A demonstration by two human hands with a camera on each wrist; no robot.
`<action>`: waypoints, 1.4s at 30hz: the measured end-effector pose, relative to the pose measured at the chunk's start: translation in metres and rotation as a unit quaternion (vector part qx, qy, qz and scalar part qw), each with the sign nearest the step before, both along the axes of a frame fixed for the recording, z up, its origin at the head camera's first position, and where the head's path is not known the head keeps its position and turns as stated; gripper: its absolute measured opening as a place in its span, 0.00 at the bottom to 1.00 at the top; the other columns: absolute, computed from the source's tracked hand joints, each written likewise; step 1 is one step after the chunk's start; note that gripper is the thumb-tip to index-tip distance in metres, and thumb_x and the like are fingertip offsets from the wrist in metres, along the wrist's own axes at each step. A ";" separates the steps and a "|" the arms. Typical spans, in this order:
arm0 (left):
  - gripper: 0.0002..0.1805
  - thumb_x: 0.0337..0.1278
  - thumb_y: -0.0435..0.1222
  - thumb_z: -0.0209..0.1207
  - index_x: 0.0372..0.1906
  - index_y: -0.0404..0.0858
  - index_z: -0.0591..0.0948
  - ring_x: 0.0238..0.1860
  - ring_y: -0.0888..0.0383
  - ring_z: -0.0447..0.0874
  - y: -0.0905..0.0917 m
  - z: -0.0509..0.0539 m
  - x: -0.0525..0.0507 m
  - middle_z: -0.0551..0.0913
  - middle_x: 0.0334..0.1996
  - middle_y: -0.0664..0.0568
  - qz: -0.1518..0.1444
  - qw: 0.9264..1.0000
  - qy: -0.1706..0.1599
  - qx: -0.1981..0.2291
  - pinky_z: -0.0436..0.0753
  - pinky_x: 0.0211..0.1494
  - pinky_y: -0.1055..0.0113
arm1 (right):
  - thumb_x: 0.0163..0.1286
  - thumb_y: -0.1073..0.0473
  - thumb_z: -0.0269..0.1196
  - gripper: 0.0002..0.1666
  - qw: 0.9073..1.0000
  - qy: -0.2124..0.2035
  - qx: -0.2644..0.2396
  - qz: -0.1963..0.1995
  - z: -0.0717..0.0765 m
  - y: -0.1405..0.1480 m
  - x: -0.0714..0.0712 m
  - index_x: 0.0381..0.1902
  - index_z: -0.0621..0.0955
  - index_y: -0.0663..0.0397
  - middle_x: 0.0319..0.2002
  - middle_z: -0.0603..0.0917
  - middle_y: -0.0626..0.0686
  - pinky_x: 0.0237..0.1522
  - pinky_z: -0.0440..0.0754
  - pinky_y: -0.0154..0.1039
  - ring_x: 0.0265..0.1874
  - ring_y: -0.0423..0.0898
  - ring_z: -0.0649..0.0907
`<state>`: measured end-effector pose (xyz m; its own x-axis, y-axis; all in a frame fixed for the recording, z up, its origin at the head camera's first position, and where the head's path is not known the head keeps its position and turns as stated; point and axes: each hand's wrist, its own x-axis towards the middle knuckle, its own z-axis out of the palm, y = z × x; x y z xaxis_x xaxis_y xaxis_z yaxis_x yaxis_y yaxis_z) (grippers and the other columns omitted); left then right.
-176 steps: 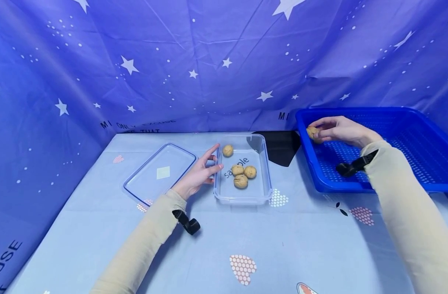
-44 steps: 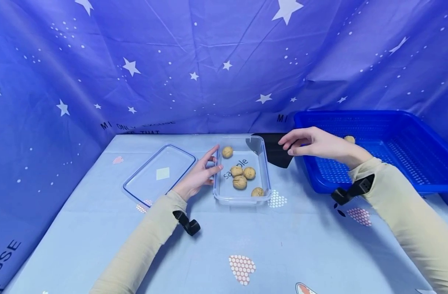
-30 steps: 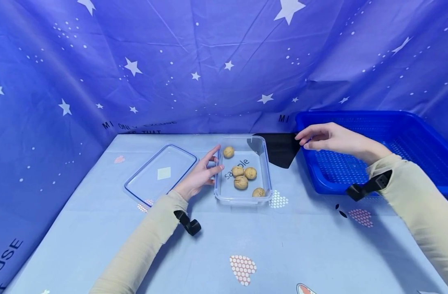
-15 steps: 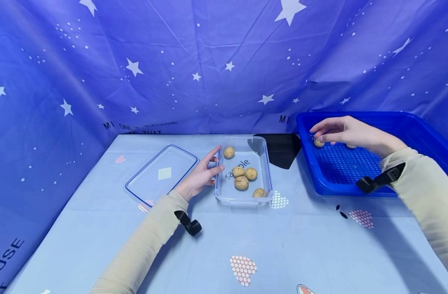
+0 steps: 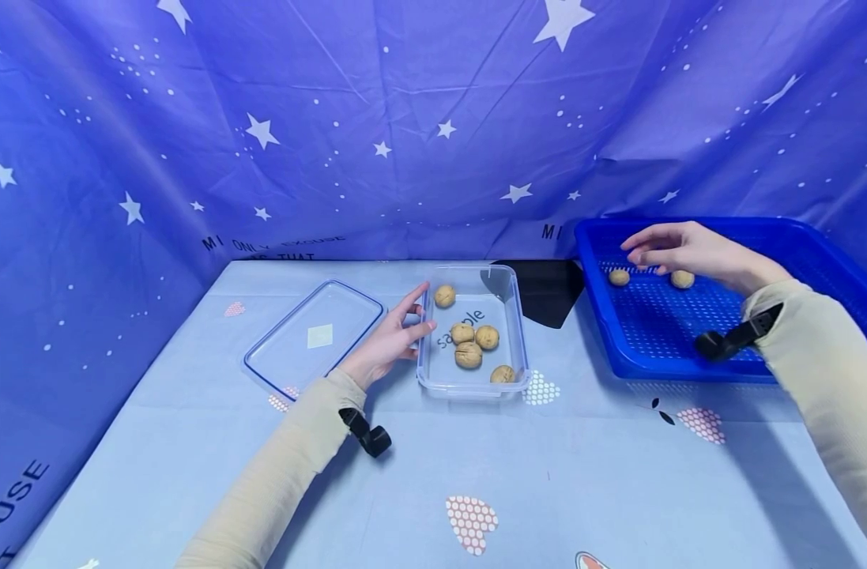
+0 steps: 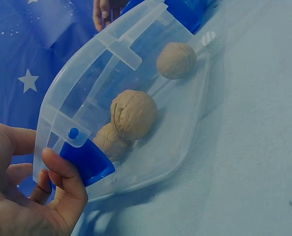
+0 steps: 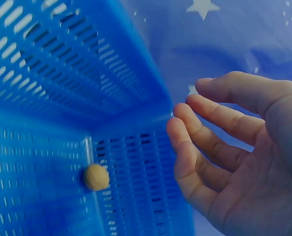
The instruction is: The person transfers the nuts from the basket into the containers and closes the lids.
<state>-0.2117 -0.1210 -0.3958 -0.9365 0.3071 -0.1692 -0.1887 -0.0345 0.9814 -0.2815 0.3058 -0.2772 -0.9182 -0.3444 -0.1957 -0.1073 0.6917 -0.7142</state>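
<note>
A clear plastic container [image 5: 476, 379] stands on the table with several walnuts [image 5: 469, 355] inside. My left hand [image 5: 385, 340] holds its left wall; in the left wrist view the fingers [image 6: 62, 172] curl at the blue latch [image 6: 89, 160]. Over the blue basket [image 5: 632, 359] hovers my right hand [image 5: 696, 251], fingers loosely bent, with nothing in it. Beneath it two walnuts show in the basket, one at the left [image 5: 619, 277] and another near the palm [image 5: 682, 279]. The right wrist view shows a single walnut [image 7: 96, 177] by the basket's inner edge.
The container's lid [image 5: 284, 328], blue-edged with a pale square label, lies left of the left hand. A black patch [image 5: 543, 288] is at the table's back, between container and basket. A blue starry curtain [image 5: 405, 118] hangs behind.
Since the oldest frame, a walnut that my right hand held in the basket has come to lie in the container. My right hand moved right, back over the basket. My left hand stayed put.
</note>
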 end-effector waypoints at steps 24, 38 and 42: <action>0.41 0.66 0.26 0.52 0.77 0.53 0.52 0.35 0.56 0.66 0.001 -0.001 -0.002 0.57 0.55 0.42 0.001 1.000 -0.001 -0.001 0.75 0.30 0.68 | 0.75 0.57 0.54 0.25 0.996 -0.041 -0.060 -0.053 -0.035 0.045 -0.028 0.61 0.69 0.72 0.43 0.81 0.46 0.35 0.80 0.41 0.35 0.38 0.80; 0.41 0.65 0.27 0.52 0.77 0.55 0.52 0.36 0.56 0.67 -0.001 -0.002 -0.001 0.57 0.56 0.42 -0.001 1.000 0.000 -0.002 0.76 0.31 0.67 | 0.76 0.54 0.51 0.31 0.997 -0.051 -0.007 -0.062 -0.050 0.071 -0.037 0.62 0.65 0.78 0.41 0.80 0.48 0.44 0.81 0.41 0.37 0.38 0.79; 0.40 0.66 0.27 0.52 0.77 0.54 0.52 0.35 0.56 0.67 -0.001 -0.003 -0.001 0.57 0.55 0.42 -0.003 1.000 0.002 -0.007 0.76 0.31 0.67 | 0.77 0.54 0.50 0.32 0.996 -0.054 0.008 -0.066 -0.055 0.081 -0.038 0.63 0.62 0.80 0.47 0.79 0.57 0.48 0.81 0.46 0.36 0.31 0.77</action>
<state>-0.2127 -0.1220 -0.3985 -0.9353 0.3106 -0.1697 -0.1851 -0.0203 0.9825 -0.3192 0.3870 -0.3322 -0.9288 -0.2176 -0.2998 0.0625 0.7057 -0.7057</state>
